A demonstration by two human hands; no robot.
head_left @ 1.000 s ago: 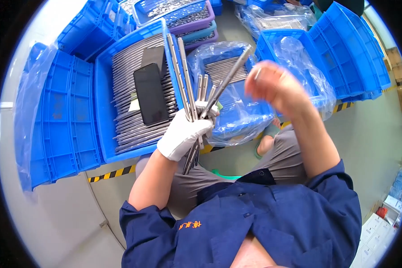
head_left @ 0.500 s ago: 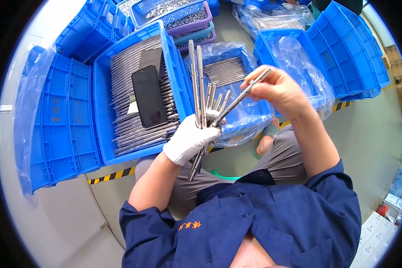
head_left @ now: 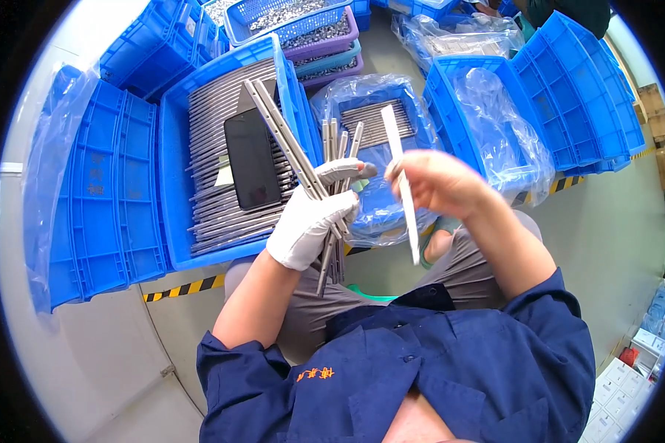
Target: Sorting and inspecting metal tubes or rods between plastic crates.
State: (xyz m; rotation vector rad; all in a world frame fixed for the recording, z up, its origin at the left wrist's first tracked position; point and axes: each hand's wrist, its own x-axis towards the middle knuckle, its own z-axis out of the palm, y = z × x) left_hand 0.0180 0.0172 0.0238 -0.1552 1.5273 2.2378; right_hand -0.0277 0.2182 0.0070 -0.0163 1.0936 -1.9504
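Note:
In a white glove with dark fingertips, my left hand (head_left: pixel 303 225) is closed round several slim metal rods (head_left: pixel 289 145). The long ones lean up to the left, and the lower ends of the bundle hang below the glove. My bare right hand (head_left: pixel 447 183), partly blurred, pinches a single metal rod (head_left: pixel 411 235) that shines white and stands nearly upright. This rod is apart from the bundle, just right of the gloved fingertips. Beyond my hands, more rods (head_left: pixel 375 124) lie in a plastic-lined blue crate (head_left: pixel 428 136).
At left, a blue crate (head_left: pixel 171 177) holds rows of rods, with a black phone (head_left: pixel 251 159) on top. Stacked baskets (head_left: pixel 351 46) of small metal parts stand at the back. To the right is another blue crate (head_left: pixel 451 103) with clear plastic film (head_left: pixel 495 122).
My right hand has drawn its rod away from the bundle and swung it from slanted to nearly upright. The long rods in my left hand have tipped leftward, and its forefinger has stretched out.

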